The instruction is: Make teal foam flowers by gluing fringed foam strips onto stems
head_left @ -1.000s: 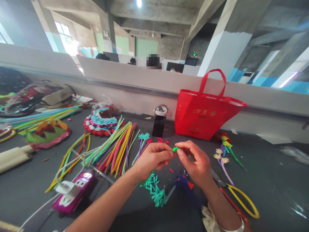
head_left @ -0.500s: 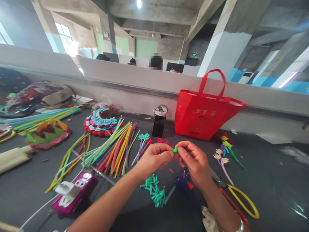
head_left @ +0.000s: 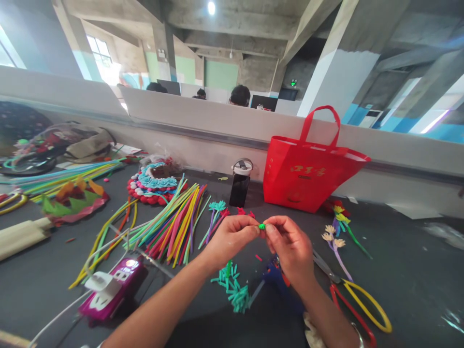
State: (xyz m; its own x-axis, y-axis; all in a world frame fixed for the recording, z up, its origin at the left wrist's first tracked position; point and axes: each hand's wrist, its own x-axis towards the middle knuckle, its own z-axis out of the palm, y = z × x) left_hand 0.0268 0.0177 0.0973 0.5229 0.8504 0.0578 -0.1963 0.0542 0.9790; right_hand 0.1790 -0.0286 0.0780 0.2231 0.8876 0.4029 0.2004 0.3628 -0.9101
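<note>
My left hand (head_left: 237, 237) and my right hand (head_left: 290, 244) meet above the middle of the dark table. Between their fingertips is a small bright green piece (head_left: 262, 226), pinched from both sides; its exact kind is too small to make out. Below them lies a pile of short teal pipe cleaner pieces (head_left: 239, 297), with a green piece (head_left: 228, 267) at its upper edge. A dark blue object (head_left: 273, 275) is partly hidden by my right hand. Scissors (head_left: 333, 276) with red and yellow handles lie beside my right forearm.
A bundle of coloured pipe cleaners (head_left: 177, 224) spreads to the left, near a purple power strip (head_left: 112, 290). Behind stand a bottle (head_left: 239, 181) and a red bag (head_left: 311, 169). Pipe cleaner flowers (head_left: 333, 236) lie at right. People's heads show beyond the partition (head_left: 203, 113).
Both hands stay pinched on the green piece, my right fingers shifting slightly around it. The whole view has moved a little.
</note>
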